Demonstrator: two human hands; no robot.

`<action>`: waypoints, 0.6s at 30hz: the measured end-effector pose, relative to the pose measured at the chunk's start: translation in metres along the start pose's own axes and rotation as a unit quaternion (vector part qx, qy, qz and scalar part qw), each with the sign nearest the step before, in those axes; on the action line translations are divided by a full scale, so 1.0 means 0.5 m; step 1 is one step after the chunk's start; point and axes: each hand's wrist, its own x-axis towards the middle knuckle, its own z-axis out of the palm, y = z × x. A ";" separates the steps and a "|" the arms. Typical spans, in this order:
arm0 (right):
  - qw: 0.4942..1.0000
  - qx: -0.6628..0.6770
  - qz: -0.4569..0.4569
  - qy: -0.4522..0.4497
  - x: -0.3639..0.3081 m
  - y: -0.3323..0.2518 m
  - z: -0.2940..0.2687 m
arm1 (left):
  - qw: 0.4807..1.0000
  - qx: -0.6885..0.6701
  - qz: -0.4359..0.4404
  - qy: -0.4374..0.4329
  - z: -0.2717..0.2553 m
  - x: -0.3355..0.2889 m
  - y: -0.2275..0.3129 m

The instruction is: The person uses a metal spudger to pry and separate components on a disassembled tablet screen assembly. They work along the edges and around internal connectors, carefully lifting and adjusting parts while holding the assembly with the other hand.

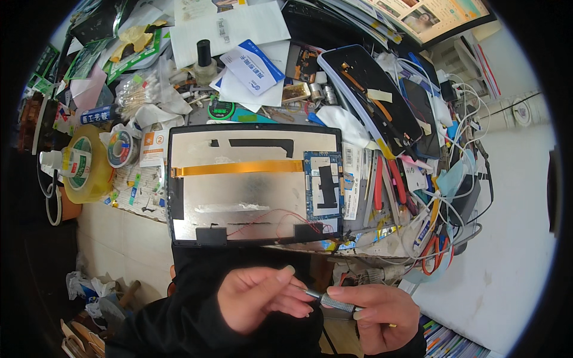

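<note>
Close to my body, my right hand [382, 313] pinches a slim metal craft-knife-like tool with a knurled handle [338, 303], its narrow end pointing left. My left hand [262, 295] is at that narrow end, thumb over curled fingers; what sits between those fingertips is too small to make out. Beyond both hands an opened tablet-like screen panel [250, 191] lies back side up on the table's front edge. An orange ribbon cable [239, 169] crosses it to a blue circuit board [324, 186] on its right. Thin red wires [280, 213] run along its lower part.
A roll of yellowish tape [89, 164] and a solder spool [122, 148] stand left. A dark bottle [205, 59], cards [253, 67] and cotton swabs [140, 92] lie behind. Right are a disassembled phone-like device [373, 98], tweezers [378, 182], orange-handled scissors [436, 253] and tangled white cables [459, 197].
</note>
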 end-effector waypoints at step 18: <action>0.995 0.017 0.047 0.088 -0.026 0.000 0.013 | 0.999 -0.003 -0.010 -0.032 0.005 0.005 -0.002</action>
